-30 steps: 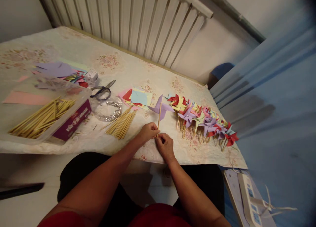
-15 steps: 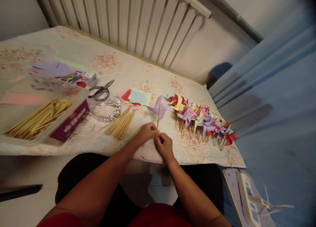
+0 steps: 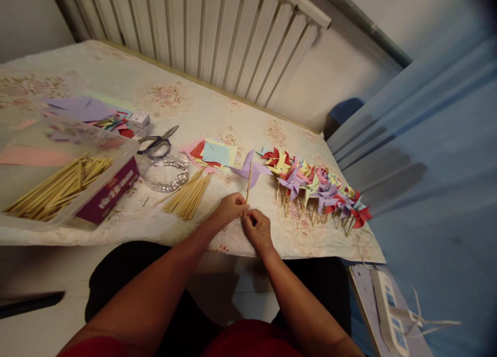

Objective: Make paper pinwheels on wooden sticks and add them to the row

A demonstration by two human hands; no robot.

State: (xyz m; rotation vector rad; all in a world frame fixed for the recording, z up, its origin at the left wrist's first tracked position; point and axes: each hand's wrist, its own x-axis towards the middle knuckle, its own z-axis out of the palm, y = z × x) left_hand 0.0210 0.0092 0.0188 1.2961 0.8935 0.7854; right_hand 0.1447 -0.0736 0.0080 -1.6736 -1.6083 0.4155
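A purple paper pinwheel (image 3: 253, 172) on a thin wooden stick stands upright before me, its back and stick facing me. My left hand (image 3: 232, 207) pinches the lower part of the stick. Close beside it, my right hand (image 3: 258, 227) has its fingertips closed at the stick's bottom end. To the right lies a long row of colourful finished pinwheels (image 3: 310, 188) with their sticks toward me. Left of my hands, a fan of loose sticks (image 3: 189, 195) rests below a stack of coloured paper pieces (image 3: 216, 153).
Further left are scissors (image 3: 158, 142), a round clear dish (image 3: 163, 174) with shiny small pieces, and a plastic box (image 3: 128, 155) of sticks. Small white boxes (image 3: 139, 120) and paper scraps (image 3: 83, 109) lie behind. A power strip (image 3: 390, 313) sits at the lower right, by a blue curtain (image 3: 435, 155).
Both hands keep their hold on the pinwheel stick with hardly any movement. The whole view has shifted very slightly.
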